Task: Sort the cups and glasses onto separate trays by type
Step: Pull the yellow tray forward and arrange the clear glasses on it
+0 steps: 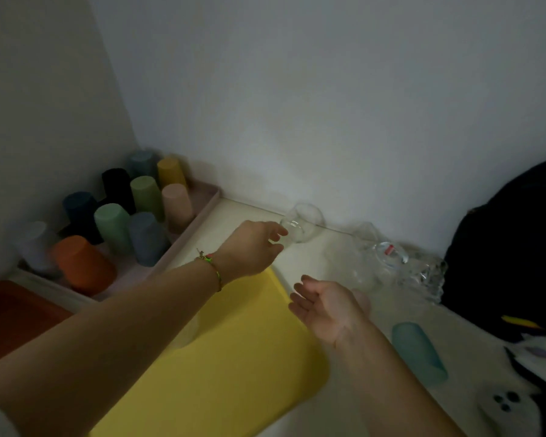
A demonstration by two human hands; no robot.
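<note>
My left hand [252, 247] reaches forward and pinches the base of a clear round glass [306, 222], which is tilted near the back wall. Palm up and with straight fingers, my right hand [328, 307] hovers beside the right edge of the yellow tray [234, 373] and holds nothing. A pink tray [199, 212] at the back left carries several coloured cups [145, 197] standing upside down. More clear glasses [375, 257] cluster on the white table to the right, among them a cut-crystal one [423, 275]. A teal cup [420, 351] lies on its side near my right forearm.
An orange tray [13, 316] lies at the left edge. A black bag [511, 247] fills the right side against the wall. A white object with small lenses [505, 402] sits at the lower right. Walls close the corner behind the trays.
</note>
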